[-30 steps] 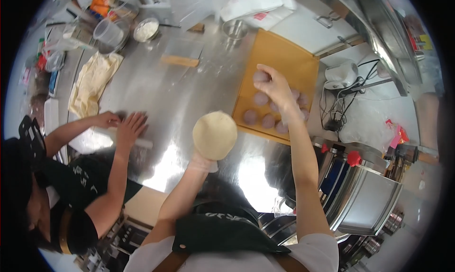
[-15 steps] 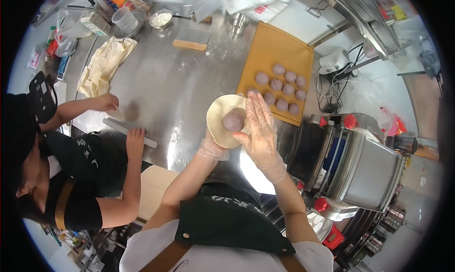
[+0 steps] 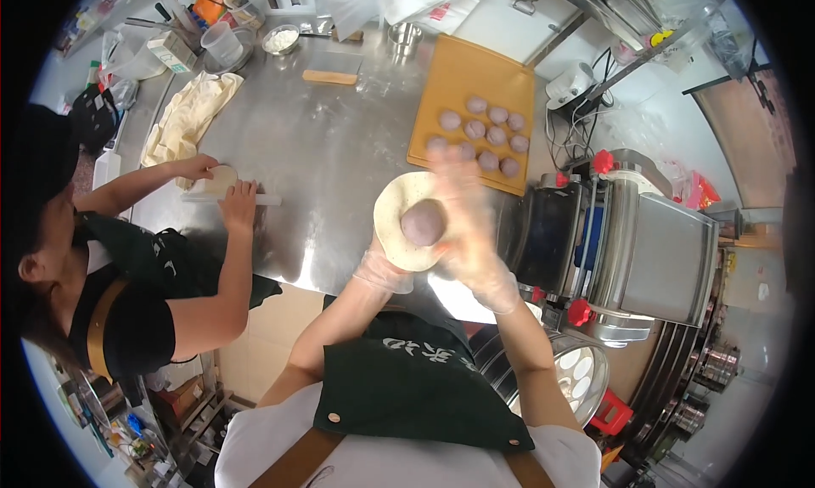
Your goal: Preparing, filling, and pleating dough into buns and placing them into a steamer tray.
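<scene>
A round, flat dough wrapper [image 3: 393, 201], pale with fine specks, rests on my gloved left hand [image 3: 379, 265], which supports it from beneath. Most of that hand's fingers are hidden under the dough. In the middle of the wrapper sits a purple filling ball [image 3: 423, 223]. My gloved right hand [image 3: 471, 242] is blurred, its fingers stretched out beside the right edge of the wrapper, with the thumb side close to the ball. Beyond it, several more purple filling balls [image 3: 474, 129] lie on a yellow-brown tray [image 3: 463, 67].
At left, a co-worker's hands [image 3: 236, 201] handle a rolling pin [image 3: 265, 199] and a dough round [image 3: 221, 180]. A cream cloth [image 3: 188, 118], a scraper [image 3: 329, 78] and a bowl of white filling [image 3: 280, 39] sit on the steel table [image 3: 280, 123]. A roller machine [image 3: 594, 242] stands at right.
My right hand has shifted slightly and blurred beside the wrapper. My view has turned a little, moving the tray up and left. The co-worker's hands have come closer together at the rolling pin.
</scene>
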Available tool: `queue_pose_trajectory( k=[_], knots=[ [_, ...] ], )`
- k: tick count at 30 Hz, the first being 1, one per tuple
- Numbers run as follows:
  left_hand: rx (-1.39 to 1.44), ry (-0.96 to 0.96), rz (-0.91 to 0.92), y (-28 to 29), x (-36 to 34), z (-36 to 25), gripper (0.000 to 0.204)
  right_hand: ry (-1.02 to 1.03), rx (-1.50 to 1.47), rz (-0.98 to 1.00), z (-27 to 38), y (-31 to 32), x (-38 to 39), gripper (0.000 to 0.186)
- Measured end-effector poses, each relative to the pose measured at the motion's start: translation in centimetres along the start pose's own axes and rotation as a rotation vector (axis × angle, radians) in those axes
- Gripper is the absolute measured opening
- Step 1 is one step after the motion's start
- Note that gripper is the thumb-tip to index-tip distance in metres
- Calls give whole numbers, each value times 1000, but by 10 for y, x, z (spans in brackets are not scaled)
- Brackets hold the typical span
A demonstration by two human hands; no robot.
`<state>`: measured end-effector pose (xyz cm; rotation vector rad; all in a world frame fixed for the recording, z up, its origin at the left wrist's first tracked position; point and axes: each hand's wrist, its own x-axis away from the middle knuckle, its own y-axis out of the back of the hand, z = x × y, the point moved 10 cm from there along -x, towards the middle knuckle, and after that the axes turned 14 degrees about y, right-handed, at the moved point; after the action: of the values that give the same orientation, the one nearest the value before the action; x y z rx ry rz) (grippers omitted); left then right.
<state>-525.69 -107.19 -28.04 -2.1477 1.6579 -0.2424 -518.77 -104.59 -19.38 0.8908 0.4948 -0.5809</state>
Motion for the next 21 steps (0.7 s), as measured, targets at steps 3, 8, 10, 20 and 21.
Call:
queue_pose_trajectory(
  k=[3,8,10,20,21],
  knots=[
    [187,301,-188,0,14,10,51,-301,127,-338,1,50,57,39],
    [1184,536,81,-34,27,46,45,-254,252,-308,25,21,124,45],
    [821,431,33,-38,28,32,45,-198,260,-349,37,20,126,47],
    [760,283,54,-68,37,24,57,-286,238,-485,46,47,138,30],
    [760,289,57,-69,37,28,57,-242,267,-499,49,51,136,27]
  ],
)
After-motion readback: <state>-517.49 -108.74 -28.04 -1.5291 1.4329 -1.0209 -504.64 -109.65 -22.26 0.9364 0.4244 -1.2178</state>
